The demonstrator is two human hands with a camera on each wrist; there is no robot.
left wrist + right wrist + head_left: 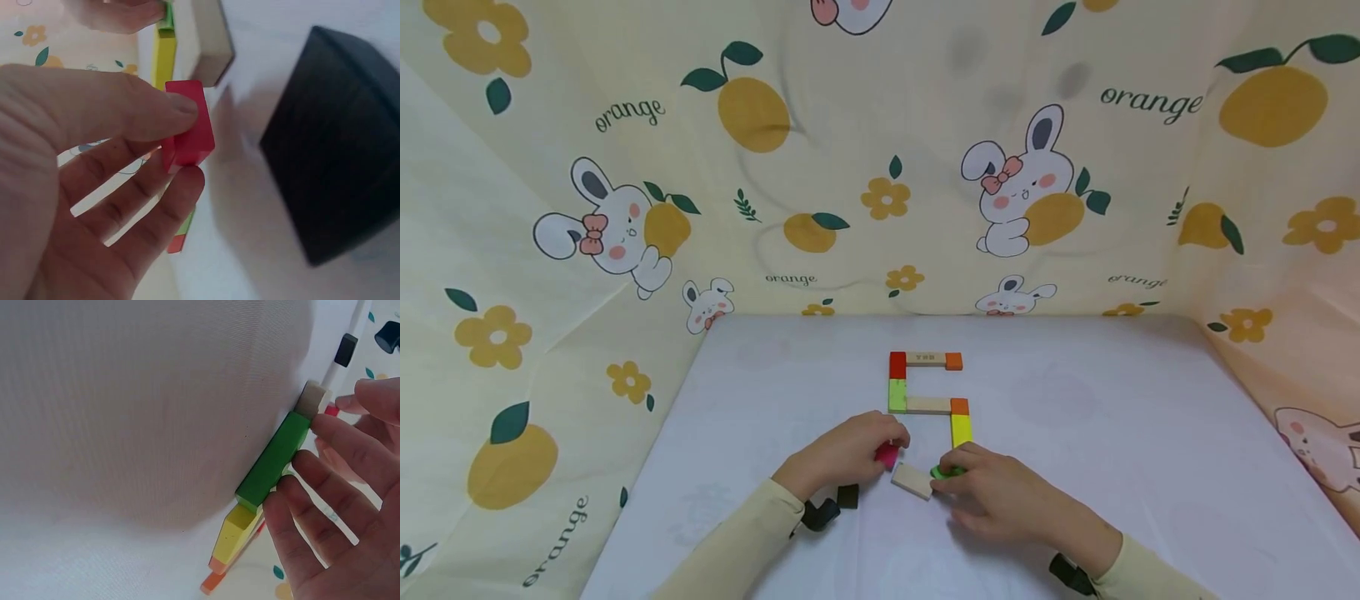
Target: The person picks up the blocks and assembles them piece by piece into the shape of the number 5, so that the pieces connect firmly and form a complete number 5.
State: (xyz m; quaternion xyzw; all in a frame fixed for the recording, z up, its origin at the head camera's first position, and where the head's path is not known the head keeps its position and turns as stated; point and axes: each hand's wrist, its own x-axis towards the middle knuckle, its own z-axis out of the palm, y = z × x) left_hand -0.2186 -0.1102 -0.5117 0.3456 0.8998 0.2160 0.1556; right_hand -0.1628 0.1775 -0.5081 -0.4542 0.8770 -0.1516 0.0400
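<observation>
My left hand (853, 448) pinches a pinkish-red block (199, 134) between thumb and fingers, low over the white table. Fingertips of my right hand (1011, 496) press nearly straight against the side of a long green block (272, 461), the thumb standing apart from it. That green block meets the near end of a yellow block (961, 430). Between the hands a plain wooden block (912, 481) lies askew, close to the green one. In the head view the right fingers hide most of the green block.
Beyond the hands, a red block (897, 365), a light green block (897, 396), plain wooden blocks (928, 406) and orange blocks (953, 361) form an angular line. A black block (847, 497) lies beside the left wrist. A patterned cloth (880, 250) hangs behind the table.
</observation>
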